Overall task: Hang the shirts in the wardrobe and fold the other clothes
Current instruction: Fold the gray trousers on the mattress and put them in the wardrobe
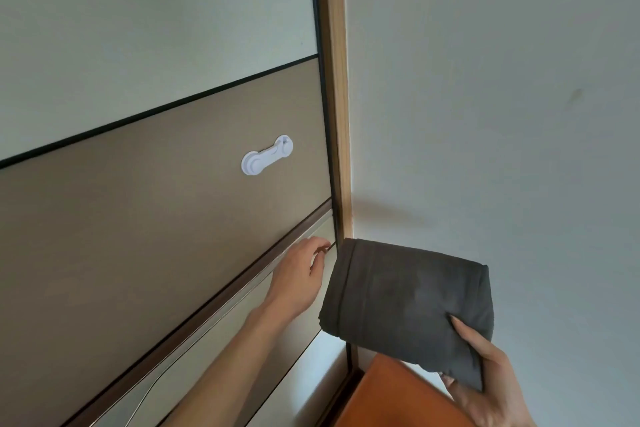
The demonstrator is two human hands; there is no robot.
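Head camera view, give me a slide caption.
Left hand reaches for the wardrobe door edge while right hand holds a folded grey garment.

1. You have one view only, from the wide-angle camera worn on your head.
2. It faces forward, close against the wardrobe door on the left and the wall on the right.
3. The view is tilted: the door's panel lines run slantwise across it.
4. Both hands enter from the lower edge, the left hand at the door, the right hand lower right.
5. No second view shares this scene.
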